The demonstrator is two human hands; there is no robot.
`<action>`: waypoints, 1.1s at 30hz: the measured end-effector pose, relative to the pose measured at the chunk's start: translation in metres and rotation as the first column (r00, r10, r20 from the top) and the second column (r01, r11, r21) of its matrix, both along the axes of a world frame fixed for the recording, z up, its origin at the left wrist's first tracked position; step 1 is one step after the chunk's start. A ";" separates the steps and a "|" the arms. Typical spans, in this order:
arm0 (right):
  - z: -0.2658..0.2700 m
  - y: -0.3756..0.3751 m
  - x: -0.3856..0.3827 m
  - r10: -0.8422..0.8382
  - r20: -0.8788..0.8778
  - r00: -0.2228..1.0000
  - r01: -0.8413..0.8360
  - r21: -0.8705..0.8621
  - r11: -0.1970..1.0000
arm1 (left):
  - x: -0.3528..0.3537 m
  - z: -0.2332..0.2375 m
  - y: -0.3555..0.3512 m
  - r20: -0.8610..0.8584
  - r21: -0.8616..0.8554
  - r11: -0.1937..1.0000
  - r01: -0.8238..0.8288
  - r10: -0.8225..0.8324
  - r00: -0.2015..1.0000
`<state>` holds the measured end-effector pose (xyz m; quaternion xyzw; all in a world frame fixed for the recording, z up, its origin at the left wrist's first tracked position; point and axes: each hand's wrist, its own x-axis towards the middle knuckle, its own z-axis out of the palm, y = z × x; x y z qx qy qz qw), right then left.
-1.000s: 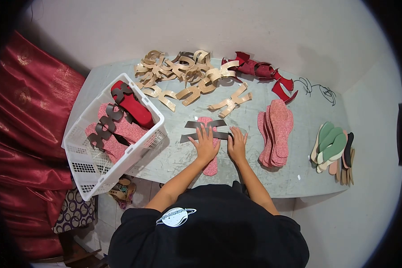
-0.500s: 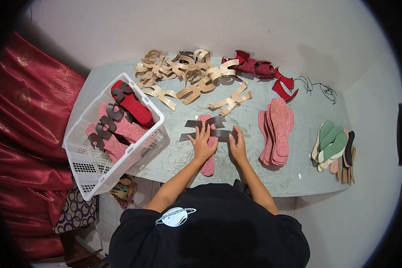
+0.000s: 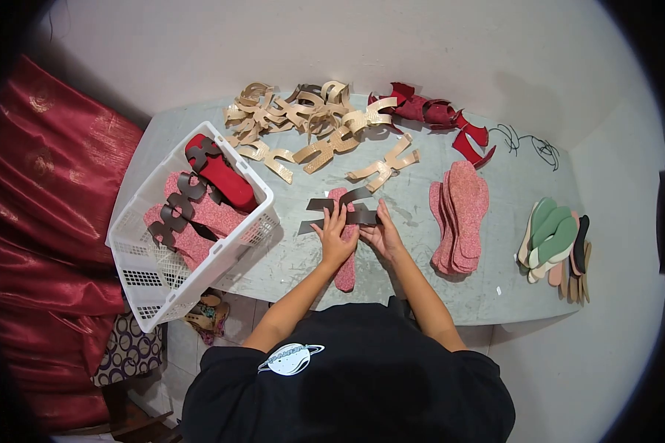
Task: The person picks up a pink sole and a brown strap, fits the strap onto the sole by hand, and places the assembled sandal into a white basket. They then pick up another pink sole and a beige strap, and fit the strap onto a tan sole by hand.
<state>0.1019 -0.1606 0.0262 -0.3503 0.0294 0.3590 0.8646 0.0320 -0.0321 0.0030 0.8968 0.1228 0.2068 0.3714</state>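
Note:
A dark brown sandal strap, cut in an H-like shape, lies across a pink speckled insole on the table before me. My left hand rests on both, fingers stretched out and spread, holding them down. At the strap's right end, my right hand is turned with its palm partly up, its fingers around the lower right arm of the strap. Its thumb side reaches toward the insole's edge; some fingertips are hidden. The strap's upper right arm curls up free.
To the left, a white basket holds pink insoles with dark straps and a red sandal. Beige straps and red straps lie at the back. Rightward are stacked pink insoles and green-and-cream soles.
My right hand has turned palm up and moved slightly left, bringing the strap's lower right arm in toward the insole. My left hand stays pressed in place.

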 end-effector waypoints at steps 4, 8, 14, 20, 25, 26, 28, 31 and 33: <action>-0.001 0.000 0.002 0.035 0.021 0.999 -0.035 -0.015 0.999 | -0.002 0.005 0.001 -0.015 -0.031 0.999 0.032 -0.033 0.999; 0.010 -0.002 -0.002 0.044 0.040 0.998 -0.045 0.008 0.999 | -0.006 0.012 0.002 0.003 -0.025 0.999 0.042 -0.042 0.999; 0.017 -0.007 -0.002 0.067 0.234 0.970 -0.083 0.058 0.995 | -0.002 0.038 0.011 0.030 -0.044 0.990 0.132 -0.131 0.991; 0.076 -0.021 -0.021 0.148 0.653 0.743 -0.047 -0.169 0.984 | 0.010 0.047 -0.001 0.404 -0.434 0.765 0.476 -0.307 0.862; 0.081 -0.032 -0.035 0.140 0.761 0.633 0.085 -0.248 0.965 | 0.015 0.049 -0.013 0.419 -0.597 0.572 0.562 -0.375 0.827; 0.084 -0.034 -0.039 0.163 0.790 0.591 0.139 -0.298 0.944 | 0.014 0.052 -0.015 0.420 -0.609 0.543 0.577 -0.396 0.816; 0.085 -0.037 -0.043 0.185 0.814 0.550 0.202 -0.344 0.917 | 0.013 0.057 -0.018 0.420 -0.622 0.510 0.594 -0.424 0.803; 0.085 -0.038 -0.047 0.170 0.858 0.484 0.306 -0.348 0.886 | 0.012 0.062 -0.017 0.377 -0.669 0.447 0.595 -0.486 0.789; 0.089 -0.038 -0.050 0.167 0.866 0.472 0.364 -0.364 0.858 | 0.012 0.063 -0.017 0.359 -0.767 0.318 0.558 -0.508 0.783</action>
